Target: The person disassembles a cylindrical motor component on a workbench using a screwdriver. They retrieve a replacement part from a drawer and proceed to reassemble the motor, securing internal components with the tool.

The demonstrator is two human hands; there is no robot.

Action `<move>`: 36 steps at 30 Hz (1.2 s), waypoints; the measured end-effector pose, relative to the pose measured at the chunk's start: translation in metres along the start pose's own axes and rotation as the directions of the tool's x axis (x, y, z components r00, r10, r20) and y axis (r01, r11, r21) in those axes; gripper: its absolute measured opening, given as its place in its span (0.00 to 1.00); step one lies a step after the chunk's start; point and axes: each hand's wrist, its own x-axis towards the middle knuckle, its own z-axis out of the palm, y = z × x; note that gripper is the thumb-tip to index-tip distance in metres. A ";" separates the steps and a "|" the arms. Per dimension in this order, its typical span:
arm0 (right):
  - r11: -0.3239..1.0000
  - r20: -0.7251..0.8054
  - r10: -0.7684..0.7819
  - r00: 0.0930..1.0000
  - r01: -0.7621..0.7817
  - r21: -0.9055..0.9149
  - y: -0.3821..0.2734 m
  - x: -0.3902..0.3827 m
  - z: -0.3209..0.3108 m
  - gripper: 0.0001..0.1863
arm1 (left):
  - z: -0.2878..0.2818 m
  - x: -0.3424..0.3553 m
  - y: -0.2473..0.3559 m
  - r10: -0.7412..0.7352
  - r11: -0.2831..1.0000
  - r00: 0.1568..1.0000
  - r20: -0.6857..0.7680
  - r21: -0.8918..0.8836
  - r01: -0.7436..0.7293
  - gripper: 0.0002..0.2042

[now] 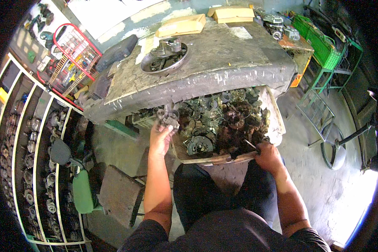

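Note:
My left hand [161, 138] is raised beside the left end of a bin, with its fingers closed around a grey metal casting [168, 118] that has rounded openings. Used metal machine parts [201, 145], greasy and brown to grey, fill the pale, dirty bin [275, 115] in front of my knees. At the bin's near right corner my right hand [268, 156] is closed on a slim rod-like tool [251, 145]. Its pale shaft points left over the parts, and my fingers hide the rest. The bin's far side is partly under the workbench edge.
The worn workbench [214, 54] carries a round metal pan [145, 67] of parts and yellow cardboard trays [180, 26]. Shelves of parts [29, 168] line the left, near a red tool rack [75, 63] and a brown stool [121, 195]. A green crate [315, 40] stands far right.

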 end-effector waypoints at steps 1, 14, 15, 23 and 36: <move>0.999 0.019 0.029 0.999 -0.029 0.019 -0.002 0.001 -0.002 0.16 | -0.002 -0.005 0.002 -0.010 0.991 0.996 0.084 -0.133 0.021 0.29; 0.986 0.048 0.163 0.985 -0.165 0.034 -0.007 0.002 0.000 0.19 | 0.056 0.081 -0.031 -0.226 0.198 0.971 0.073 0.980 -0.027 0.31; 0.986 0.044 0.164 0.985 -0.165 0.029 -0.007 0.003 0.000 0.19 | 0.057 0.101 -0.042 -0.132 0.124 0.991 -0.003 0.992 0.020 0.30; 0.983 0.049 0.183 0.982 -0.183 -0.010 -0.013 0.007 -0.003 0.22 | 0.062 0.100 -0.092 -0.180 -0.068 0.976 -0.123 0.991 0.113 0.46; 0.988 0.073 0.151 0.986 -0.151 -0.007 -0.008 0.006 -0.002 0.21 | -0.028 0.068 -0.001 0.325 0.300 0.936 -0.133 0.954 0.031 0.15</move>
